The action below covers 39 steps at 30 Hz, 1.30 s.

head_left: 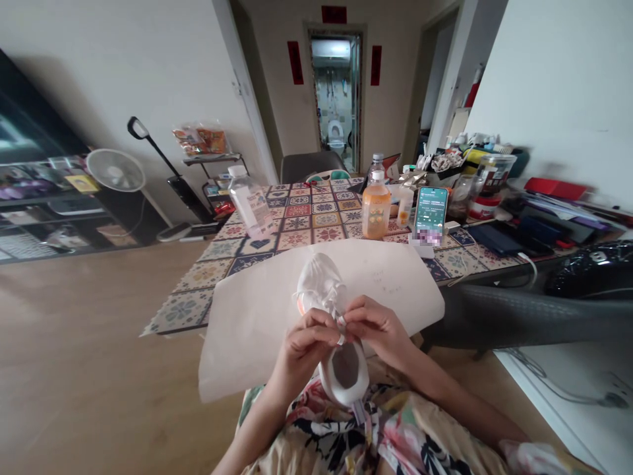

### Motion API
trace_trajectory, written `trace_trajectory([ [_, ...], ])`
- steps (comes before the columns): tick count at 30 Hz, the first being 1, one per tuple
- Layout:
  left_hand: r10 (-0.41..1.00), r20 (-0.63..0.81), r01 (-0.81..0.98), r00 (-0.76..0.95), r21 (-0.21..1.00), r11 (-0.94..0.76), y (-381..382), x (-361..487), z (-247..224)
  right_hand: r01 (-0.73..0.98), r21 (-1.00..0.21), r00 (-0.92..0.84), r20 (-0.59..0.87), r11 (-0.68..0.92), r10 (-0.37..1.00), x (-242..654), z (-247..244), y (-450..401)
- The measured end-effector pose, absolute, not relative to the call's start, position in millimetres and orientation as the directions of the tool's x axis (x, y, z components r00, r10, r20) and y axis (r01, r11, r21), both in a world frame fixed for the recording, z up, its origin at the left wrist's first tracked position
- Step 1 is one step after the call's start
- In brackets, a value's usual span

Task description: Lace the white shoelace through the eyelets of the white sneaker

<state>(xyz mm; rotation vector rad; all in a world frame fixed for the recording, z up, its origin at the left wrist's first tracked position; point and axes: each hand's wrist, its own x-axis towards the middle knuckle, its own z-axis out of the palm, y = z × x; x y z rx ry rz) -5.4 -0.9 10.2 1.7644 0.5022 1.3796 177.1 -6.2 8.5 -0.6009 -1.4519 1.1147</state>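
Specimen: white low-top shoe (pixel 321 284), toe end pointing away from the person, orange accent on its left edge, dark grey oval at the near end; whether insole or sole, cannot tell.
Lace: flat white lace (pixel 340 338), looped up between both hands, more white lacing bunched over the shoe's top.
Left grip: left hand (pixel 301 349), fingers and thumb pressed together, pinching the lace.
Right grip: right hand (pixel 376 326), fingers and thumb pressed together, pinching the lace just beside the left hand.
Specimen position: held in front of the person's floral-print garment (pixel 336 435), over a large white paper sheet (pixel 277 323); contact with the sheet, cannot tell.
Sheet: overhangs the near edge of the bench (pixel 306 224), which has a mosaic-tile patterned cover.
Bench items: clear plastic bottle (pixel 250 201) lying tilted at left; orange-filled bottle (pixel 376 211) upright beyond the sheet; smartphone (pixel 431 211) propped upright, screen lit, just right of it.
Surroundings: grey chair (pixel 494 316) to the right; pale wood floor (pixel 89 343) to the left; white pedestal fan (pixel 116 170) against the far left wall.
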Motion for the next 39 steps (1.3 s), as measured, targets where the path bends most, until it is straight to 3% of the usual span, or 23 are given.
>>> trace_trajectory([
  [4,0.788,0.568,-0.175,0.238,0.823,-0.541,-2.3,0.0,9.3,0.008,-0.846,-0.224,0.518,0.533,0.826,177.9,12.6,-12.1],
  [7,0.862,0.465,-0.16,0.204,0.884,-0.439,-2.4,0.5,9.5,0.06,-0.842,-0.252,0.507,0.536,0.824,178.1,16.6,-15.2],
  [10,0.844,0.491,-0.023,0.218,0.867,-0.498,-1.7,-2.1,12.0,0.11,-0.797,-0.296,0.544,0.594,0.785,179.6,23.4,-17.4],
  [16,0.757,0.617,0.053,0.216,0.766,-0.64,-3.0,-2.3,13.9,0.1,-0.774,-0.247,0.59,0.626,0.769,179.5,22.4,-16.7],
  [21,0.731,0.635,0.13,0.25,0.726,-0.675,-1.8,-2.8,14.6,-0.097,-0.879,-0.119,0.477,0.468,0.871,173.3,10.1,-11.4],
  [29,0.818,0.556,0.098,0.151,0.814,-0.572,-4.8,-1.9,9.9,0.229,-0.65,-0.311,0.657,0.725,0.687,178.0,26.7,-17.9],
  [39,0.843,0.528,0.11,0.102,0.836,-0.537,-5.9,-1.3,7.5,0.293,-0.649,-0.266,0.65,0.702,0.712,178.3,25.5,-16.6],
])
